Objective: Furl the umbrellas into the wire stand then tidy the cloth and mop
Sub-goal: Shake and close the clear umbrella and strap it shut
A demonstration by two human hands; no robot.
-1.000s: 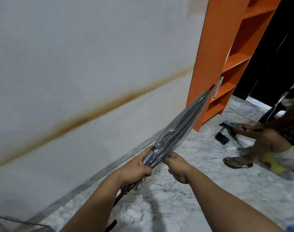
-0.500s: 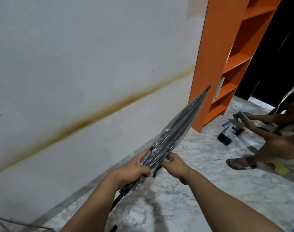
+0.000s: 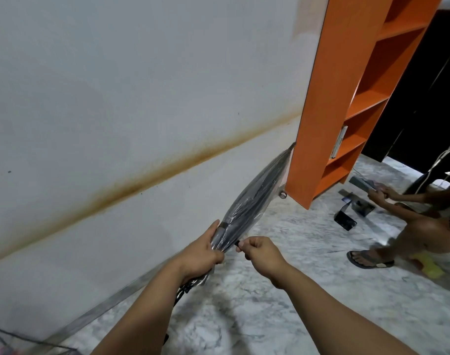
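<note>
Left hand (image 3: 202, 254): forearm stretched forward, fingers wrapped round the gathered canopy of the umbrella (image 3: 254, 198).
Right hand (image 3: 263, 254): fist-like, thumb and forefinger pinching the dark strap (image 3: 237, 243) just beside the left.
Umbrella: one, furled, clear plastic, held above the floor, tip angled up toward the orange shelf (image 3: 346, 98).
Wire stand (image 3: 19, 342): one, partly visible at bottom left.
</note>
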